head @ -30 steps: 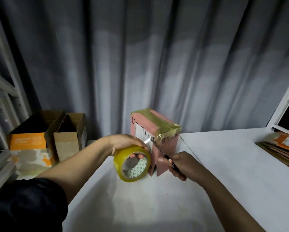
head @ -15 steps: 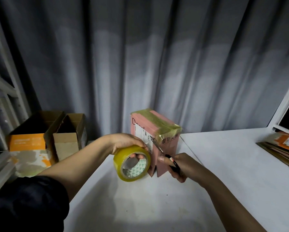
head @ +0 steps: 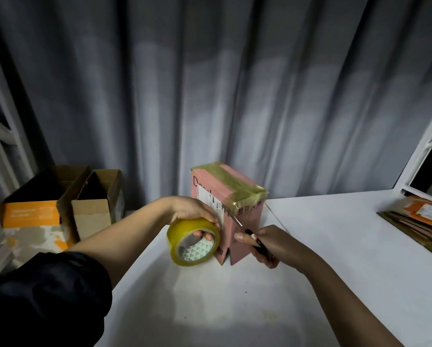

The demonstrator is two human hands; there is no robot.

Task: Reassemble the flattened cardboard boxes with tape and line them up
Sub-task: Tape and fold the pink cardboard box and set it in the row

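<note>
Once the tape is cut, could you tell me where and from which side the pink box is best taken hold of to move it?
Probably grip the pink box across its two broad faces, near the top, coming down from above. It stands upright and narrow, and its taped top is closed and clear, while the tape roll and scissors crowd its near side.

Pink box (head: 245, 221) blocks bare tabletop (head: 335, 246)
</note>
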